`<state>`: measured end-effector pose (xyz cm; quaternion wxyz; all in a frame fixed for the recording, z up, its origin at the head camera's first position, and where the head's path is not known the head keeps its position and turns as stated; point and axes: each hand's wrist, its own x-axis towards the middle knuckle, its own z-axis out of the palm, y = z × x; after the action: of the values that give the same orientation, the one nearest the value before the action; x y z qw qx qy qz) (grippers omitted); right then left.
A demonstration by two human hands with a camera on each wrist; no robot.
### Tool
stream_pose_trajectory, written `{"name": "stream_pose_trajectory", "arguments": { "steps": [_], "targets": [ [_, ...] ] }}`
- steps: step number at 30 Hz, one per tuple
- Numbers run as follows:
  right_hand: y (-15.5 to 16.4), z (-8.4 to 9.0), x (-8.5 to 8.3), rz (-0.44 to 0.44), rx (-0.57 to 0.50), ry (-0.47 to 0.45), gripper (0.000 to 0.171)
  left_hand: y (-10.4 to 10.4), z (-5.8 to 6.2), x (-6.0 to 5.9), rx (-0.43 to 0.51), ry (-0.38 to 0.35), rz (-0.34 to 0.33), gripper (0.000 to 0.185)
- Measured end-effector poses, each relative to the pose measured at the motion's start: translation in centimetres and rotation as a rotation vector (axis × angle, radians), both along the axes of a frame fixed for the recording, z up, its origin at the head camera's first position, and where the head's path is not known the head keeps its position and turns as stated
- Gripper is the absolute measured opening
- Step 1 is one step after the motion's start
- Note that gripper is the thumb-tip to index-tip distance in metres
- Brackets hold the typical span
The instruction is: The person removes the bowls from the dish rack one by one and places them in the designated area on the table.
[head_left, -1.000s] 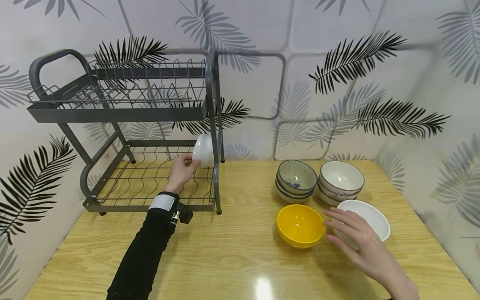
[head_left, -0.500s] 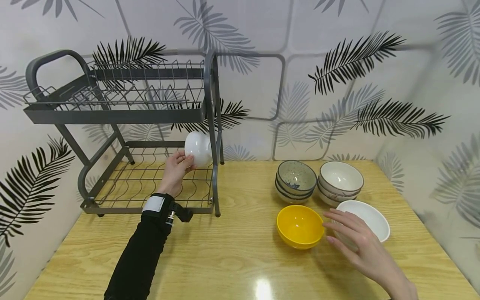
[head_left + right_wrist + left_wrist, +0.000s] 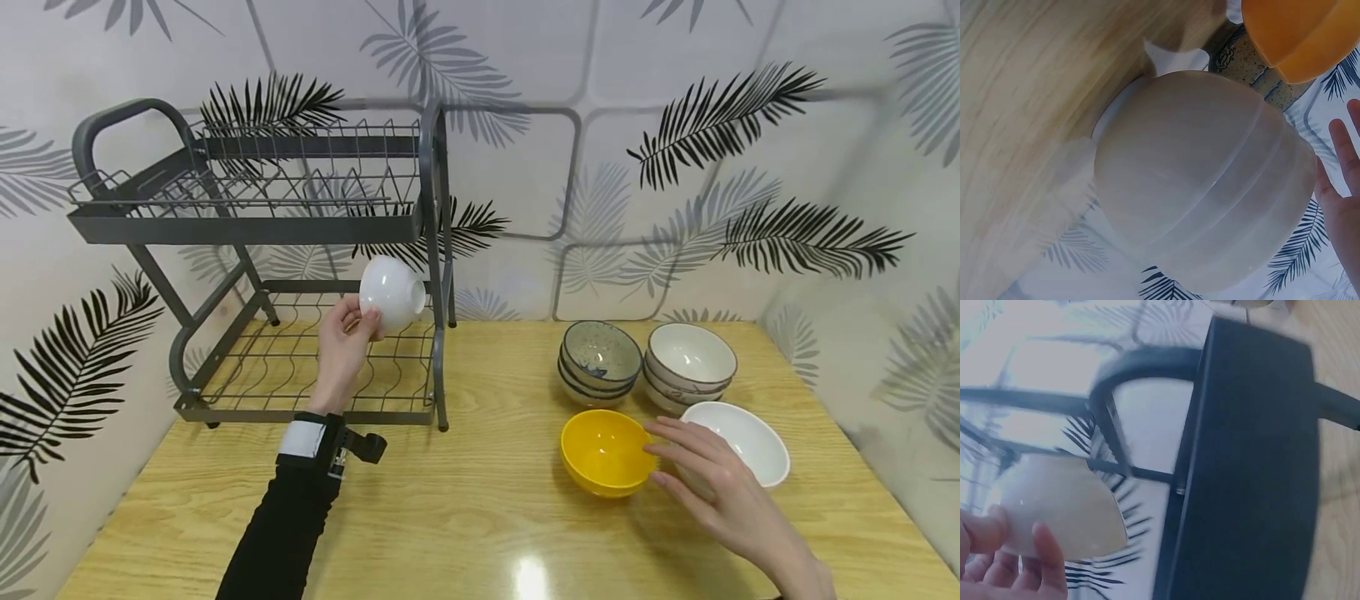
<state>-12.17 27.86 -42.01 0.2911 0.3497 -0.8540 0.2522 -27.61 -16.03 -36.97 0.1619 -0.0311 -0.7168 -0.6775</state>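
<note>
My left hand (image 3: 343, 346) pinches a small white bowl (image 3: 392, 293) by its rim between thumb and fingers. It holds the bowl on its side inside the dark grey dish rack (image 3: 247, 230), above the lower wire shelf, with the foot facing right. In the left wrist view the same bowl fills the lower left, fingers on its wall. My right hand (image 3: 727, 492), fingers extended, lies beside a stack of white bowls (image 3: 1197, 175), which it partly hides in the head view. Its fingertips are right by the rim of a yellow bowl (image 3: 603, 454).
Behind the yellow bowl stand a stack of speckled grey-green bowls (image 3: 600, 358) and a stack of cream bowls with brown rims (image 3: 692, 354). The rack's right upright (image 3: 437, 333) stands close to the held bowl. Patterned wall lies behind the wooden table (image 3: 465, 500).
My left hand has moved a little left, bringing the white bowl away from the rack's right upright and turning its foot into view. The right hand stays about where it was.
</note>
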Motion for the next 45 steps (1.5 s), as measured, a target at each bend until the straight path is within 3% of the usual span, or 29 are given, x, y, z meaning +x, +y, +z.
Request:
{"name": "stream_pose_trajectory", "arguments": {
  "steps": [6,12,17,20,23,26,30,33,36,41,45],
  "targets": [
    [-0.5,0.3,-0.2,0.008,-0.002,-0.027,0.034,1.3,0.3,4.4,-0.081,0.092,0.12,0.027],
    [-1.9,0.9,-0.8,0.038,-0.008,-0.045,0.038,2.7,0.2,7.6,-0.232,0.252,0.092,0.023],
    [-4.3,1.5,-1.2,0.083,-0.043,-0.086,0.055,4.1,0.0,9.2,-0.423,0.448,-0.043,0.022],
    [-6.1,1.9,-1.6,0.15,-0.087,-0.053,0.055,5.1,0.0,9.9,-0.547,0.574,-0.195,0.022],
    [-7.7,2.3,-1.8,0.209,-0.132,0.0,0.059,6.3,-0.1,10.6,-0.664,0.645,-0.344,0.022],
    [-9.0,2.8,-1.9,0.244,-0.134,0.05,0.055,7.3,0.1,11.5,-0.779,0.669,-0.447,0.021],
    [-9.7,3.0,-2.0,0.253,-0.067,0.115,0.036,8.1,0.4,12.2,-0.904,0.669,-0.504,0.019],
    [-9.6,2.8,-2.0,0.243,-0.02,0.125,0.03,8.4,0.2,12.3,-0.935,0.665,-0.53,0.018],
    [-9.2,2.7,-1.9,0.237,0.008,0.115,0.033,8.4,0.0,12.2,-0.898,0.659,-0.55,0.019],
    [-7.5,2.5,-1.7,0.209,-0.018,0.141,0.033,8.0,0.0,12.0,-0.828,0.631,-0.493,0.032],
    [-5.3,2.6,-1.7,0.148,-0.064,0.23,0.033,7.4,0.2,11.8,-0.814,0.589,-0.445,0.038]
  ]
}}
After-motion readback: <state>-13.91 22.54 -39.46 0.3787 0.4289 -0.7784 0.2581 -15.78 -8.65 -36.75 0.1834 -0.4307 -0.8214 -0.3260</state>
